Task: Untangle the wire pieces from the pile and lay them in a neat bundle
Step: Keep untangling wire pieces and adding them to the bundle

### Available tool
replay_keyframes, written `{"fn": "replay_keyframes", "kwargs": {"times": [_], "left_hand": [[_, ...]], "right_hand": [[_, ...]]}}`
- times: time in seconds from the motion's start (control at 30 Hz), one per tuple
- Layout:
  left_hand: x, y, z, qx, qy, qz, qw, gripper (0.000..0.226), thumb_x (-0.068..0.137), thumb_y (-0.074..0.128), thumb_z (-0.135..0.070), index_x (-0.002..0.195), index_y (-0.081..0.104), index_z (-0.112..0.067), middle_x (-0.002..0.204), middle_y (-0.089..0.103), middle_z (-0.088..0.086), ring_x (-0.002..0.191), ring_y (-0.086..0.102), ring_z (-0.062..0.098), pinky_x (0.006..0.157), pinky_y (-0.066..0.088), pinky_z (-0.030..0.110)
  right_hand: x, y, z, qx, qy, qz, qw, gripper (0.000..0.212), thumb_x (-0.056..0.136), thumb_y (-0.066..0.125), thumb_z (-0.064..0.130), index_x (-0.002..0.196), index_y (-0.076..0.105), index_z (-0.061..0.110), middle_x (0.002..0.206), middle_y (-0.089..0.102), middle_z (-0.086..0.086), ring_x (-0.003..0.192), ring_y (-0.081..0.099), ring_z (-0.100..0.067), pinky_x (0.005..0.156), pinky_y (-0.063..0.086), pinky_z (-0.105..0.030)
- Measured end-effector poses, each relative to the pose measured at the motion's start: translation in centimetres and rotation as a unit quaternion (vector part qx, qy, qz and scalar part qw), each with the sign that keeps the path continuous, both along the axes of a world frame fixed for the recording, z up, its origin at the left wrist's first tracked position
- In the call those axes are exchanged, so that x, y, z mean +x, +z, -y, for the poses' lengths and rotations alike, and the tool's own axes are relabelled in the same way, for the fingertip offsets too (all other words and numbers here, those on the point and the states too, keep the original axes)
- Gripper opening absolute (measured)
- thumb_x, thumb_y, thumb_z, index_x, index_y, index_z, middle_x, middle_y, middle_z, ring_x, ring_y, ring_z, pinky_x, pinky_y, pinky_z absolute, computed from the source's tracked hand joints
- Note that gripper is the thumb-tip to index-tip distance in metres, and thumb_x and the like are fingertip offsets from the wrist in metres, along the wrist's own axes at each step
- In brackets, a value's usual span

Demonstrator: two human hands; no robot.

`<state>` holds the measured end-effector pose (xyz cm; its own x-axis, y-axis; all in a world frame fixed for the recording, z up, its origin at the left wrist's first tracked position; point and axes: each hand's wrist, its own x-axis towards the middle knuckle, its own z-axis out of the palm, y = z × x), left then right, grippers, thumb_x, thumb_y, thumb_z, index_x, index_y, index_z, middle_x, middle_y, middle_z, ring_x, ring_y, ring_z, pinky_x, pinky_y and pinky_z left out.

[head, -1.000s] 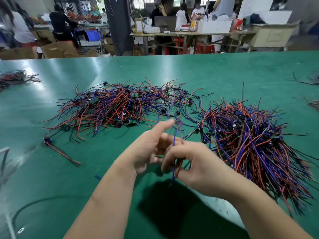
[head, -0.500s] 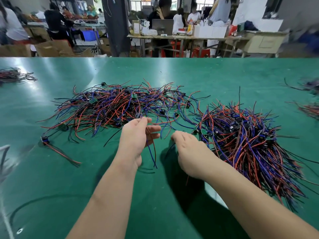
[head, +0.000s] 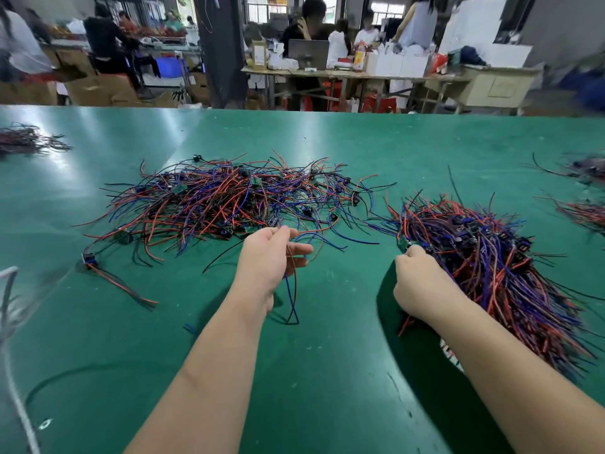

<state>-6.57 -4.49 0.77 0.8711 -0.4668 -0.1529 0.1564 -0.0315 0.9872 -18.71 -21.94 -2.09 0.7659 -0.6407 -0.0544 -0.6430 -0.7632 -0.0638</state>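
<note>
The left hand point(head: 271, 257) hangs at the near edge of the pile point(head: 222, 204), its fingers curled round one wire piece point(head: 292, 290). That piece dangles lengthwise toward the person, its tips close to the green table point(head: 327, 388). I can't tell whether its upper end is free of the pile. I'd lift it slowly, letting snagged strands slip off rather than tugging. Right of the pile lies the bundle point(head: 497, 263), with plugs at the far end and tails fanning near and away from the pile. The piece should be turned to match that lay. The right hand point(head: 422, 283) sits at the bundle's edge nearest the pile, fingers curled in; whether they hold anything I can't tell.
</note>
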Motion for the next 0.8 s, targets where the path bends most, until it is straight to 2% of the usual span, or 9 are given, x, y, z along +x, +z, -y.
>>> {"fn": "replay_keyframes", "kwargs": {"times": [0.13, 0.23, 0.3, 0.37, 0.5, 0.57, 0.67, 0.73, 0.8], "left_hand": [[0.1, 0.0, -0.1, 0.015, 0.004, 0.012, 1.000, 0.023, 0.102, 0.039, -0.024, 0.094, 0.058, -0.016, 0.061, 0.071, -0.005, 0.048, 0.061, 0.005, 0.061, 0.041, 0.027], [0.1, 0.0, 0.0, 0.020, 0.008, 0.020, 1.000, 0.023, 0.102, 0.039, -0.024, 0.094, 0.059, -0.016, 0.062, 0.071, -0.006, 0.050, 0.062, 0.005, 0.061, 0.043, 0.027], [0.0, 0.0, 0.0, 0.020, 0.007, 0.021, 1.000, 0.023, 0.102, 0.039, -0.023, 0.094, 0.059, -0.016, 0.061, 0.071, -0.006, 0.048, 0.061, 0.004, 0.060, 0.042, 0.026], [-0.1, 0.1, 0.1, 0.018, 0.006, 0.021, 1.000, 0.023, 0.102, 0.039, -0.023, 0.092, 0.059, -0.016, 0.061, 0.071, -0.006, 0.047, 0.060, 0.004, 0.059, 0.042, 0.026], [0.0, 0.0, 0.0, 0.010, 0.007, 0.019, 1.000, 0.021, 0.101, 0.040, -0.022, 0.092, 0.059, -0.015, 0.061, 0.071, -0.005, 0.048, 0.060, 0.004, 0.053, 0.045, 0.021], [-0.1, 0.0, 0.1, -0.006, 0.012, 0.013, 1.000, 0.021, 0.101, 0.041, -0.021, 0.092, 0.059, -0.013, 0.061, 0.071, -0.003, 0.047, 0.060, 0.003, 0.045, 0.044, 0.013], [-0.1, -0.1, 0.3, -0.021, 0.028, 0.012, 0.999, 0.023, 0.100, 0.044, -0.019, 0.085, 0.061, -0.014, 0.071, 0.071, 0.000, 0.052, 0.060, 0.005, 0.048, 0.045, 0.013], [0.0, -0.4, 0.5, 0.000, 0.044, 0.051, 0.998, 0.023, 0.096, 0.051, -0.021, 0.078, 0.065, -0.020, 0.076, 0.068, -0.004, 0.063, 0.059, 0.008, 0.062, 0.046, 0.022], [0.0, -0.7, 0.6, 0.007, 0.054, 0.104, 0.993, 0.021, 0.090, 0.059, -0.022, 0.073, 0.069, -0.017, 0.079, 0.062, -0.002, 0.069, 0.054, 0.006, 0.071, 0.042, 0.027]], "right_hand": [[0.0, 0.6, 1.1, -0.014, -0.026, -0.024, 0.999, 0.015, 0.087, 0.041, -0.001, 0.077, 0.034, 0.008, 0.103, 0.038, -0.013, 0.096, 0.049, -0.034, 0.076, 0.040, -0.037], [1.5, 0.9, 1.1, -0.038, -0.016, 0.035, 0.999, 0.008, 0.088, 0.043, 0.005, 0.096, 0.045, 0.006, 0.105, 0.044, -0.014, 0.107, 0.049, -0.037, 0.081, 0.041, -0.039], [3.3, 0.9, 0.8, 0.001, -0.003, 0.069, 0.998, 0.032, 0.090, 0.044, 0.011, 0.122, 0.045, 0.005, 0.121, 0.046, -0.018, 0.115, 0.046, -0.038, 0.092, 0.042, -0.042], [5.4, 0.9, 0.8, 0.056, -0.002, 0.066, 0.996, 0.054, 0.091, 0.048, 0.019, 0.141, 0.029, 0.012, 0.134, 0.038, -0.020, 0.125, 0.039, -0.038, 0.099, 0.038, -0.045], [9.4, 0.7, 2.3, 0.109, -0.005, 0.065, 0.992, 0.082, 0.088, 0.055, 0.032, 0.152, 0.006, 0.020, 0.155, 0.016, -0.016, 0.143, 0.015, -0.033, 0.111, 0.026, -0.047], [10.8, 0.4, 3.4, 0.122, -0.020, 0.060, 0.991, 0.082, 0.087, 0.053, 0.038, 0.152, 0.008, 0.018, 0.156, 0.015, -0.016, 0.145, 0.012, -0.032, 0.115, 0.021, -0.047], [11.8, 0.2, 3.6, 0.085, -0.048, 0.013, 0.995, 0.058, 0.087, 0.046, 0.042, 0.135, 0.039, 0.010, 0.141, 0.038, -0.019, 0.132, 0.036, -0.034, 0.111, 0.026, -0.046], [12.4, 0.4, 2.1, 0.061, -0.012, 0.025, 0.998, 0.033, 0.088, 0.047, 0.035, 0.108, 0.052, 0.010, 0.126, 0.052, -0.018, 0.116, 0.050, -0.033, 0.098, 0.037, -0.039], [12.8, 0.7, 0.1, 0.096, 0.059, 0.064, 0.992, 0.021, 0.087, 0.052, 0.027, 0.096, 0.058, 0.009, 0.113, 0.062, -0.016, 0.102, 0.057, -0.031, 0.079, 0.042, -0.030]]}}
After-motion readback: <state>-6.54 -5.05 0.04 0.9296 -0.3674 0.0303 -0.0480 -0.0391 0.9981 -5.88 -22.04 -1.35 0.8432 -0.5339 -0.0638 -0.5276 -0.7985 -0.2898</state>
